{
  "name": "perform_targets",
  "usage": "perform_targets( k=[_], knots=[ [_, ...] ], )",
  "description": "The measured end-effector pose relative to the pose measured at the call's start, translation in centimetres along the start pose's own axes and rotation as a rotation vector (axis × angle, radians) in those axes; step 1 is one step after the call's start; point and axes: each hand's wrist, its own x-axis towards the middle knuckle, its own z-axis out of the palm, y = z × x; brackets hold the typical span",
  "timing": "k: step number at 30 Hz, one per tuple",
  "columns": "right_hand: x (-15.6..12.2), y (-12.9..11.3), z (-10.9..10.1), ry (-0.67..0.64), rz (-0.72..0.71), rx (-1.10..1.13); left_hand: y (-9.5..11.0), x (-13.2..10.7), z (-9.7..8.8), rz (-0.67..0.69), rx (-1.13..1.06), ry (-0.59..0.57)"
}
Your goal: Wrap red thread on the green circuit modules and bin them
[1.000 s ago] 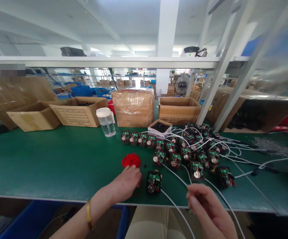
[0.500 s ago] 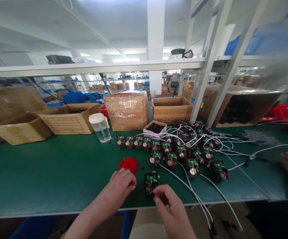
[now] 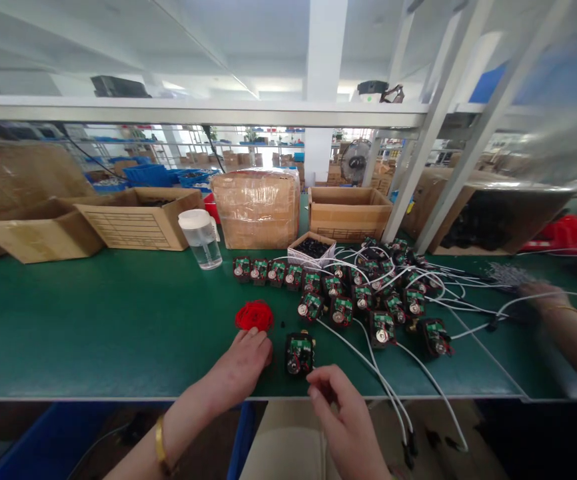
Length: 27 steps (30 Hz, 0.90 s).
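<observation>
My left hand (image 3: pixel 241 363) rests on the green table (image 3: pixel 93 333) just below a small red bundle of wire (image 3: pixel 254 315), fingers curled together. My right hand (image 3: pixel 341 417) hovers over the table's front edge, thumb and forefinger pinched on something too small to make out. Between the two hands lies a single black module with a green circuit board (image 3: pixel 298 353). Behind it spreads a cluster of several like modules (image 3: pixel 363 297) with white cables (image 3: pixel 393 393) trailing off the table's front.
A clear jug with a white lid (image 3: pixel 201 238) stands at centre left. Cardboard boxes (image 3: pixel 138 217), a wrapped carton (image 3: pixel 258 208) and a small tray of black parts (image 3: pixel 312 250) line the back. Another person's arm (image 3: pixel 563 327) reaches in at the right. Metal frame posts (image 3: pixel 418 167) rise at the right.
My right hand let go of the white cable and moved left, close to the single module. The cable now hangs over the table's edge. The other person's arm reached farther in.
</observation>
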Motion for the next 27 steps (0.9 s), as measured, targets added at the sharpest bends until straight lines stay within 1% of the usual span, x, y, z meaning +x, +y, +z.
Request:
perform_targets(
  k=[4, 8, 11, 14, 17, 21, 27],
  knots=[
    [-0.1, 0.1, 0.2, -0.035, -0.029, -0.018, 0.4, -1.0, -0.9, -0.011, 0.021, 0.026],
    [0.4, 0.1, 0.5, -0.037, -0.033, 0.021, 1.0, -2.5, -3.2, -0.018, -0.030, 0.150],
    [1.2, -0.2, 1.0, -0.015, -0.067, 0.073, 2.4, -3.4, -5.0, -0.013, -0.111, 0.224],
    [2.2, -0.6, 1.3, -0.058, -0.114, 0.139, 4.0, -3.9, -6.1, -0.051, -0.263, 0.268],
    [3.2, -0.7, 1.2, -0.134, -0.104, 0.200, 5.3, -4.2, -6.4, -0.116, -0.441, 0.274],
    [3.8, -0.9, 1.1, -0.167, -0.023, 0.289, 6.4, -4.3, -6.6, -0.214, -0.676, 0.259],
    [3.6, -1.5, 1.6, -0.277, 0.114, 0.600, 7.7, -4.0, -6.9, -0.311, -0.908, 0.226]
  ],
)
